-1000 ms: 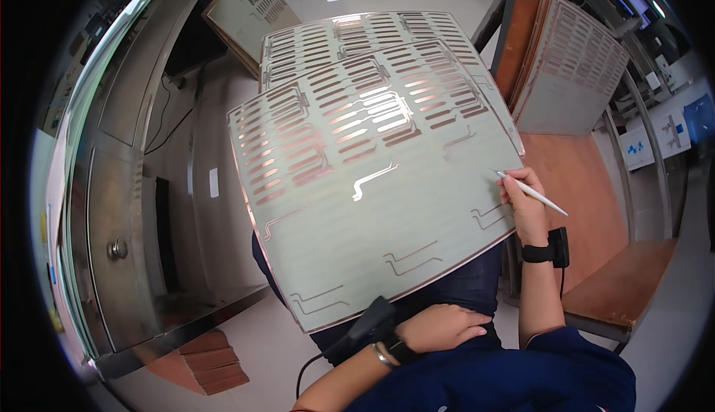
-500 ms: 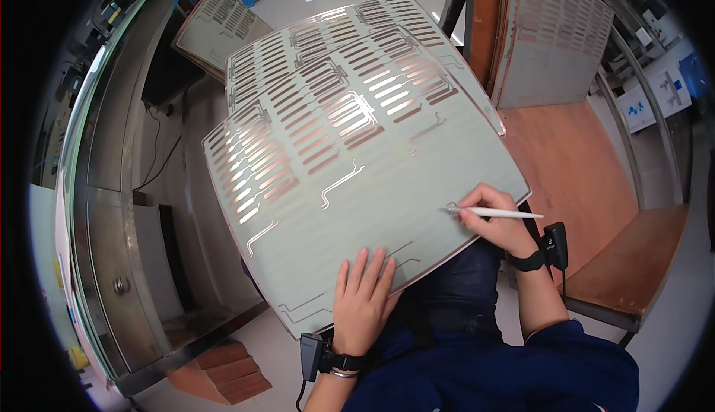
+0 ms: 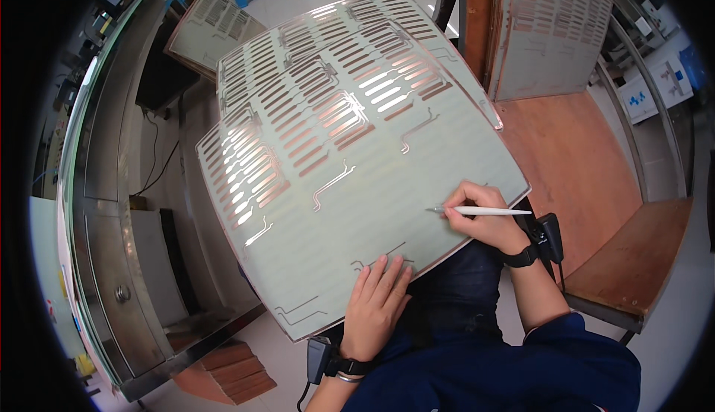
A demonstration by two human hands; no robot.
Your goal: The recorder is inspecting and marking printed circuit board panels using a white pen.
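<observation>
Head view: the right hand (image 3: 482, 220) holds a white pen (image 3: 480, 210) in a closed writing grip, thumb and fingers pinched around the barrel. The pen lies nearly level, its tip pointing toward the person's left and touching, or just above, the top sheet. Directly under this grip lies a large pale-green flexible sheet (image 3: 350, 188) printed with rows of copper-coloured bars and thin traces; the grip sits near the sheet's right edge. The left hand (image 3: 376, 309) rests palm-down with fingers extended and flat, holding nothing, pressed on the sheet's near edge, below and to the left of the pen grip. A second sheet of the same kind (image 3: 328, 24) lies under the first and projects beyond it, away from both hands. Each wrist carries a dark band with a small black unit (image 3: 550, 232) attached. To the right of the pen grip stands a wooden desk (image 3: 573, 159); a metal cabinet (image 3: 112, 188) stands well to the left.
</observation>
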